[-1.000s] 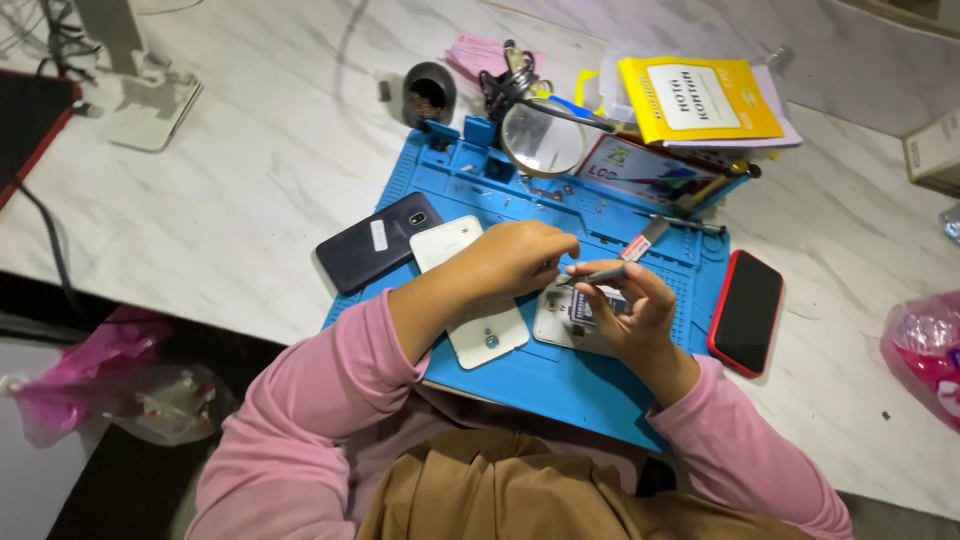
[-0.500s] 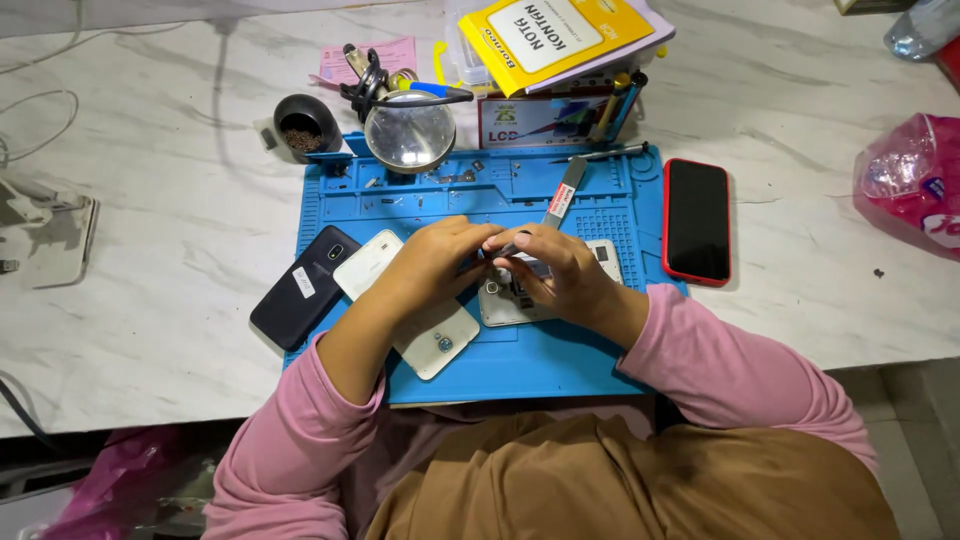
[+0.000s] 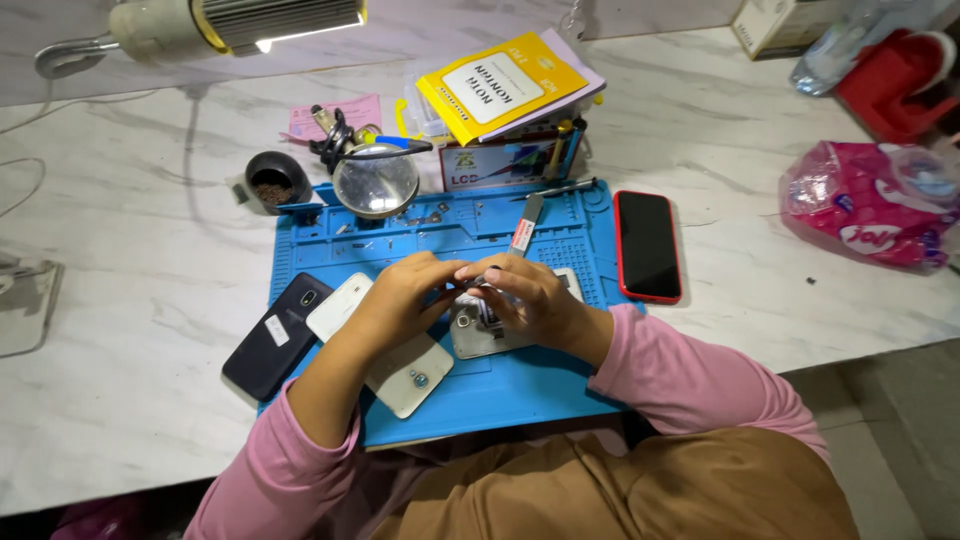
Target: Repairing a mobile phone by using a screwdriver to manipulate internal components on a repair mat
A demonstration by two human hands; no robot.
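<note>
Head view shows both hands meeting over an opened phone (image 3: 478, 330) lying on the blue mat (image 3: 500, 385). A slip could scratch its insides or flick a small part off the bench (image 3: 130, 260), since fingers crowd one spot. Left hand (image 3: 400, 297) curls, fingertips pinched together at the phone's top edge. Right hand (image 3: 527, 297) curls likewise; whatever it pinches is hidden.
</note>
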